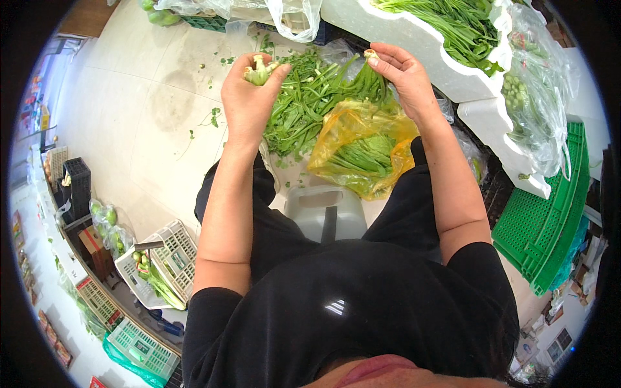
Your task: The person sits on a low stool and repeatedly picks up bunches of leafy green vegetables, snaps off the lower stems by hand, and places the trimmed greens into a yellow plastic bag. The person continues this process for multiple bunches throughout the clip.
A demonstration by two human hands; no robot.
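My left hand is closed around pale green vegetable stem pieces, which show between thumb and fingers. At the right, my right hand grips a leafy green vegetable by its root end, its leaves hanging down. Beneath and between my hands lies a heap of loose green leaves and stems on the floor. Close by, under my right hand, a yellow plastic bag stands open with leafy greens inside.
A translucent plastic container is between my legs. White foam boxes with greens stand at the upper right, beside a green plastic crate. Beige crates are at the lower left. Leaf scraps dot the tiled floor.
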